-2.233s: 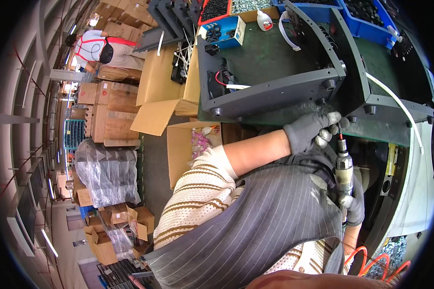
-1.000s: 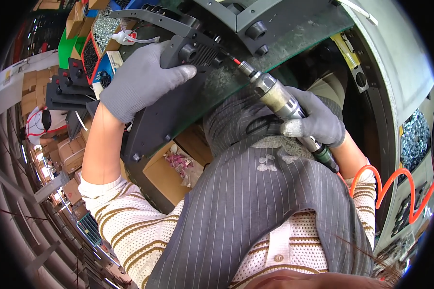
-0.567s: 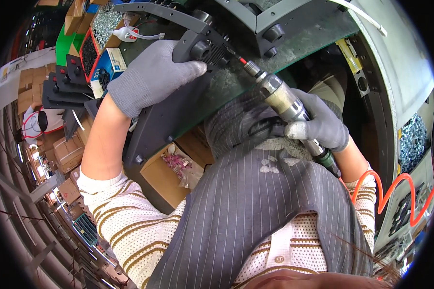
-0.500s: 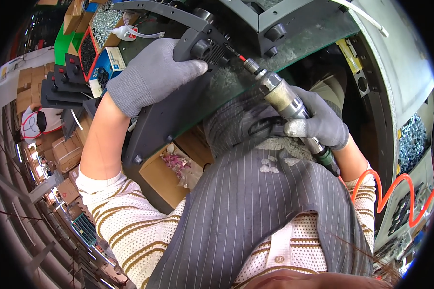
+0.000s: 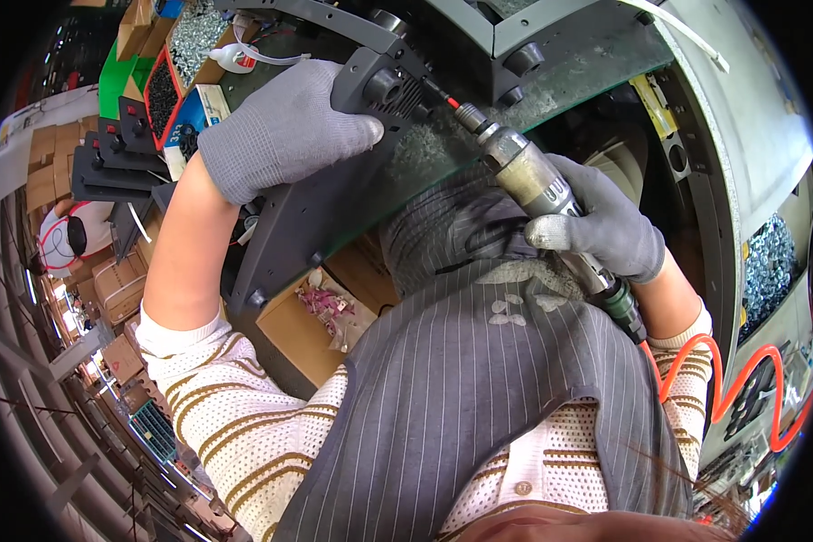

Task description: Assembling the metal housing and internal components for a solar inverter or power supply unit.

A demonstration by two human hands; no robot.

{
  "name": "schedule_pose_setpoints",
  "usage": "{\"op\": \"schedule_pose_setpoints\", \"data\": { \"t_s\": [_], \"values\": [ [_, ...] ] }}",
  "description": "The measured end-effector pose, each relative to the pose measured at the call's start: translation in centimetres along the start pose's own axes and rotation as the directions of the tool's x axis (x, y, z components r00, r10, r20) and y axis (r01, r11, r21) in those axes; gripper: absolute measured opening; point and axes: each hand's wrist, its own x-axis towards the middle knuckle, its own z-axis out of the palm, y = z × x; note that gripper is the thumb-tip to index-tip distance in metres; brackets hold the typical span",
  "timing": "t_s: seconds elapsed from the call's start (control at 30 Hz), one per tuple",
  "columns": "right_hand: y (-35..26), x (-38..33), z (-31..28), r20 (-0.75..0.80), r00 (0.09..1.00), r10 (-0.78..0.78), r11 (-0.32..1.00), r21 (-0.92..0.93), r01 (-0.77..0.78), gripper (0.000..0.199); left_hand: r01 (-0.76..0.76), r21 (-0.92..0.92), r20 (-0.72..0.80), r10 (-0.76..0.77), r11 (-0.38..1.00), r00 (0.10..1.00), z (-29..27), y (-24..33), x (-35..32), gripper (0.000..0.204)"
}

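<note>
Left hand (image 5: 285,131) moved onto frame (image 5: 303,221), gripping; right hand (image 5: 610,221) grips driver (image 5: 535,181); bottle (image 5: 233,59) beyond.

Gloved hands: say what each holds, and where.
Right hand: the driver, around its metal body. Left hand: the dark frame, at its corner beside a round foot.

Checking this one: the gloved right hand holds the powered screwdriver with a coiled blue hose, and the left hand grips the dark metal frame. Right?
Not quite: the head view shows the hose is orange-red, not blue. The right hand does hold the screwdriver, and the left hand grips the frame.
</note>
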Motion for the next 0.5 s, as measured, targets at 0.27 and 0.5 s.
{"op": "schedule_pose_setpoints", "data": {
  "t_s": [0.27, 0.5],
  "values": [
    [0.4, 0.3, -0.4, 0.035, 0.999, 0.009, 0.999, -0.033, -0.008, 0.066, -0.135, -0.031, -0.107, 0.131, 0.990, 0.986, 0.9, -1.5, -0.1, 0.034],
    [1.9, -1.8, -1.8, -0.015, 1.000, -0.007, 0.999, -0.054, 0.006, 0.074, -0.227, -0.384, -0.308, 0.108, 0.895, 0.945, 3.4, 4.6, -7.3, 0.027]
  ]
}}
